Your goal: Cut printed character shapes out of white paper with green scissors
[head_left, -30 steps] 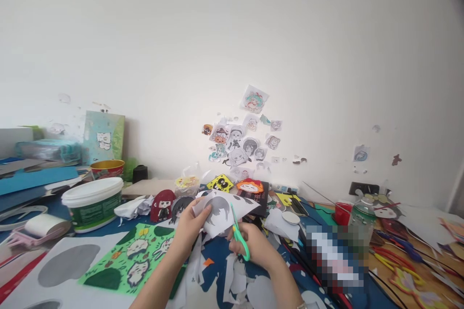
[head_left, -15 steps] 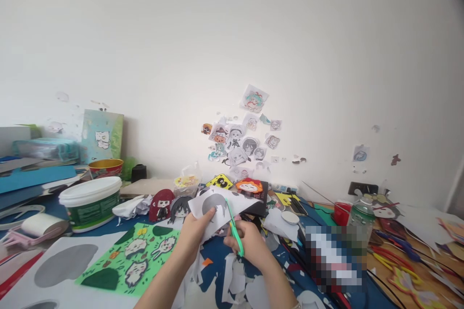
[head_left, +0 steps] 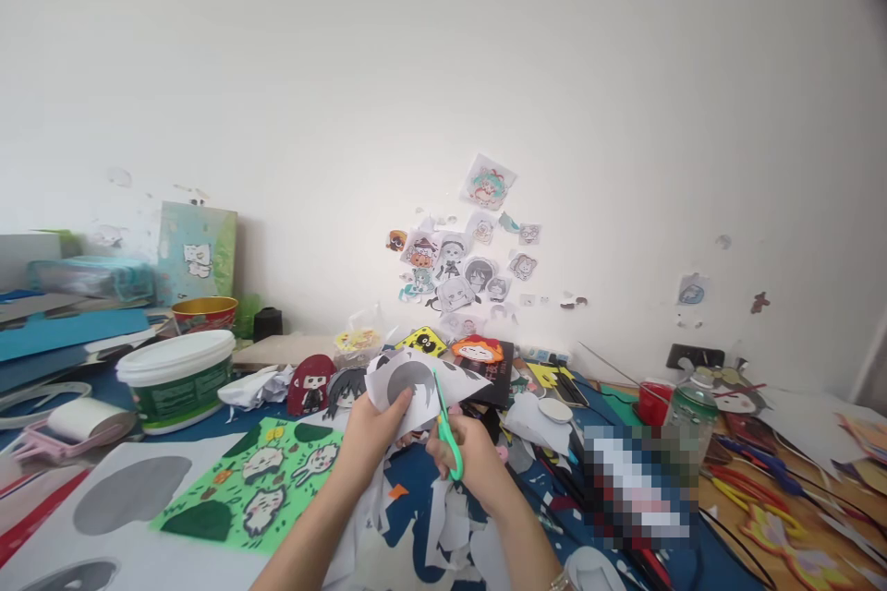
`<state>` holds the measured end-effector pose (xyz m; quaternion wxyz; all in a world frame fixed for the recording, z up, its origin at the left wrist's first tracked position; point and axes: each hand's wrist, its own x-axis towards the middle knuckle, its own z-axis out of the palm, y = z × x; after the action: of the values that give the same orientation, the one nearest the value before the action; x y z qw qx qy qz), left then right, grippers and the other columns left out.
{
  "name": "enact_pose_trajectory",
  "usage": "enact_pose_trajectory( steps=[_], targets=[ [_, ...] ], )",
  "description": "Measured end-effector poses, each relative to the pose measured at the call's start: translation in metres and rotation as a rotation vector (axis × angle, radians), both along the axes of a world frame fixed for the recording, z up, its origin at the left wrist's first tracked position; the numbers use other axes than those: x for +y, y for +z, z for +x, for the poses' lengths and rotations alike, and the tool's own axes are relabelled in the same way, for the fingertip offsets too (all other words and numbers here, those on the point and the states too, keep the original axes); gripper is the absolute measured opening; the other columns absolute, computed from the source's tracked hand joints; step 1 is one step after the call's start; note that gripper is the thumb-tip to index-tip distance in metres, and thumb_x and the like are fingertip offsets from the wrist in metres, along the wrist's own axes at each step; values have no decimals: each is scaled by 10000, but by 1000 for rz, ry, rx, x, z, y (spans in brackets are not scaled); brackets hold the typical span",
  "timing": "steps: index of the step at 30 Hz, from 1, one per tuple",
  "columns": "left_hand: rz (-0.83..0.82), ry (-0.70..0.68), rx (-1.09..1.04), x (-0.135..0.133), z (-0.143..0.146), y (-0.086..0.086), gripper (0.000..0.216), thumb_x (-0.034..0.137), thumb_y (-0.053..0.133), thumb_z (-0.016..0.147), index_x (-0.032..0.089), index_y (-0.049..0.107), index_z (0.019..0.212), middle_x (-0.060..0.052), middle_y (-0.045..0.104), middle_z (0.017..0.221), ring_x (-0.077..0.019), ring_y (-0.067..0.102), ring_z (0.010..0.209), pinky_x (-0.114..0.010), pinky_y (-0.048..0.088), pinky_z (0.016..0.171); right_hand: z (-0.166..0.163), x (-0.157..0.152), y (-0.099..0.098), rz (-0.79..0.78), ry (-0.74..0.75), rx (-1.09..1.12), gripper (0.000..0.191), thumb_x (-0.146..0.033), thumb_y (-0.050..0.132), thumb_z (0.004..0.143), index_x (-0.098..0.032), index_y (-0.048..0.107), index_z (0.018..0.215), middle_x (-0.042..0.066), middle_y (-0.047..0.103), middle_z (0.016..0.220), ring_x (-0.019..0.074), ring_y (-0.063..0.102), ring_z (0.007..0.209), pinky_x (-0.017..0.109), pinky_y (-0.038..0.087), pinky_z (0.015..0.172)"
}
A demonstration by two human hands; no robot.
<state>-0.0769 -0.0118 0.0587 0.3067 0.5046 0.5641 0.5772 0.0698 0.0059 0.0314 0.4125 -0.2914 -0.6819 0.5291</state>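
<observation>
My left hand [head_left: 370,437] pinches a white paper sheet [head_left: 416,383] printed with a grey hair-like shape and holds it up over the table. My right hand [head_left: 471,464] grips green-handled scissors [head_left: 445,429]; their blades point up into the sheet's lower edge. White paper offcuts [head_left: 450,526] lie on the blue table cover under both hands.
A green sheet with cut-out animals [head_left: 253,485] lies left of my hands. A white-lidded green tub [head_left: 176,379] and a tape roll [head_left: 87,420] stand further left. Character cut-outs [head_left: 478,353], a red cup [head_left: 651,402], a bottle [head_left: 689,420] and loose scissors [head_left: 748,480] crowd the right. Stickers [head_left: 461,268] cover the wall.
The scissors have worked a little further left into the sheet. My hands and the paper have shifted slightly left and up in view; the sheet has turned a little.
</observation>
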Motion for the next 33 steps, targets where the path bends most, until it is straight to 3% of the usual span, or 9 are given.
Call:
enact_pose_trajectory(
  steps=[12,21,26,33],
  targets=[
    [-29,-90,-73,-7,5,7,253,327,528,736,115,534,874,38,506,375,-92,423,311,-189,332,334,4,4,-3,63,-29,-24,387,-482,681,607,-109,599,670,-37,445,421,78,380,401,205,284,407],
    [-104,-140,-48,3,-6,-3,318,368,554,720,106,556,900,12,551,394,-130,490,337,-214,381,347,5,1,0,2,-100,-97,304,-397,706,600,-116,615,672,-42,467,434,73,394,409,191,296,403],
    [-90,-140,-44,3,-12,-2,380,406,609,665,115,583,908,-5,599,471,-151,534,386,-227,399,367,9,7,-6,5,-72,-100,309,-404,701,608,-121,617,697,-37,465,477,69,389,410,192,301,403],
    [-126,-201,-54,-2,-11,4,367,391,612,673,120,549,913,-9,593,497,-106,464,340,-203,366,336,9,11,-10,20,0,-3,423,-421,730,567,-143,587,852,-41,465,545,70,363,425,196,301,379]
  ],
)
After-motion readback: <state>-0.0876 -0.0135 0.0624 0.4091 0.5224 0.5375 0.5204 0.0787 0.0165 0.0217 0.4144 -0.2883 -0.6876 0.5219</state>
